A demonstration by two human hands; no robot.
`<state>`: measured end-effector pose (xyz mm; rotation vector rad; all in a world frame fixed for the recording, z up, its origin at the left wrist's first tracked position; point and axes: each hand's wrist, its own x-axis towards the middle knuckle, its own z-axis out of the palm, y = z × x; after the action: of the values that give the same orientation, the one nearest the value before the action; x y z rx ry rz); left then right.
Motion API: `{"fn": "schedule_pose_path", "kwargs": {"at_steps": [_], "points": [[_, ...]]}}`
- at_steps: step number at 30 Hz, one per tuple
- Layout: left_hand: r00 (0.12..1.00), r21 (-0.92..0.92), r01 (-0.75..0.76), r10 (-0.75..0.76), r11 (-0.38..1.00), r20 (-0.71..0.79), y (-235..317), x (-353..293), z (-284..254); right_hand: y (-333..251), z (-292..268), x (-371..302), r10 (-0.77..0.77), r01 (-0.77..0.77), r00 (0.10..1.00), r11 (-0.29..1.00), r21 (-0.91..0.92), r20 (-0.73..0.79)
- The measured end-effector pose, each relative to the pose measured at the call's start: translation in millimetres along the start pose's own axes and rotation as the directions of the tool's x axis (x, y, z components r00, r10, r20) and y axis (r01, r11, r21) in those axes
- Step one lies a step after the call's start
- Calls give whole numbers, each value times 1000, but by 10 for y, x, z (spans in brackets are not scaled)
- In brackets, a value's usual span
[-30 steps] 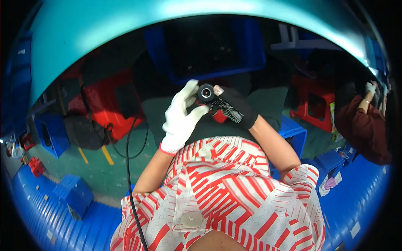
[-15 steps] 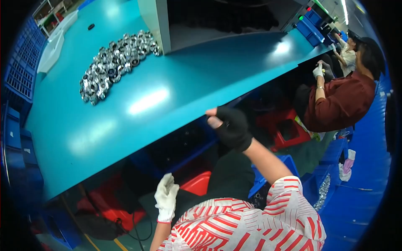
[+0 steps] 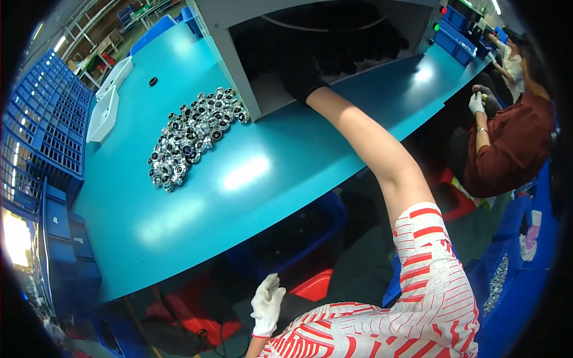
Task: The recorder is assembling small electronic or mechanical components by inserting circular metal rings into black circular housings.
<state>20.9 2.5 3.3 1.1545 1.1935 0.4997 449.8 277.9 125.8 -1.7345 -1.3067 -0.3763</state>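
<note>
Inside grey box (image 3: 239,71): dark lumps (image 3: 383,50) near right hand (image 3: 302,85).

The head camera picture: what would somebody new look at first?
Probably the heap of shiny silver parts on the turquoise table, left of the grey box. Next, the black-gloved right hand, at the box's dark opening. The white-gloved left hand is near the picture's bottom edge.

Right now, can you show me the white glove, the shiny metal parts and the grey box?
White glove (image 3: 266,307): head view, on the middle of the glove.
Shiny metal parts (image 3: 190,136): head view, mid-heap.
Grey box (image 3: 234,59): head view, on the front post left of its dark opening.
</note>
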Motion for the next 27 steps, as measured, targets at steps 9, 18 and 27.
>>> {"fn": "schedule_pose_path", "kwargs": {"at_steps": [9, 18, 27], "points": [[993, -194, 9, 14, 981, 116, 257, 36, 45, -1068, -1192, -1671, -117, -41, 963, 827, 561, 242], [974, -633, 61, 92, 772, 206, 475, -2, 72, -1642, -1319, -3390, -201, -226, 768, 803, 551, 609], [994, -329, -83, 103, 941, 46, 183, -249, -147, -1766, -1261, -3773, -103, -494, 669, 678, 545, 736]]}}
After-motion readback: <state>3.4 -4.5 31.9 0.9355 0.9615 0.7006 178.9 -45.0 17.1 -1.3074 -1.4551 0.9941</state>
